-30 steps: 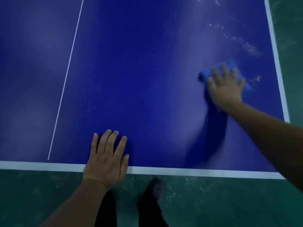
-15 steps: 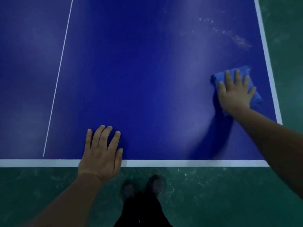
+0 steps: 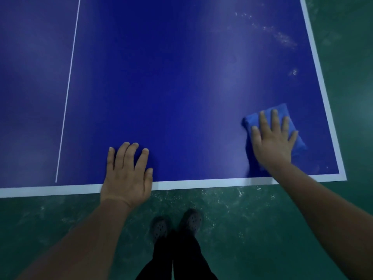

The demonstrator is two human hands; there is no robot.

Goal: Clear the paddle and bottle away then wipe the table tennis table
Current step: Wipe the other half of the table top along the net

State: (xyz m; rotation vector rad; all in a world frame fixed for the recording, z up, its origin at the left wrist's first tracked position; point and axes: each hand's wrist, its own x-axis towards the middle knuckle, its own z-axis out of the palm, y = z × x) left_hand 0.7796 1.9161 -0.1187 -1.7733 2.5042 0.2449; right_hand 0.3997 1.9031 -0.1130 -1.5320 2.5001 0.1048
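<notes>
View from above the near end of a blue table (image 3: 181, 87) edged in white. A thin white centre line (image 3: 67, 93) runs from the far side down to the near edge, left of both hands. The left hand (image 3: 127, 174) lies flat, palm down, over the near edge, its fingers straight and slightly spread on the blue surface, holding nothing. Toward the near right corner, the right hand (image 3: 272, 140) presses flat, fingers straight and spread, on a folded blue cloth (image 3: 268, 114), which lies on the surface just inside the right edge. Pale speckled marks (image 3: 282, 37) show on the surface farther along the right edge, well apart from the cloth. Below the near edge, two dark perforated shoes (image 3: 175, 225) stand on a green floor (image 3: 252, 219).
</notes>
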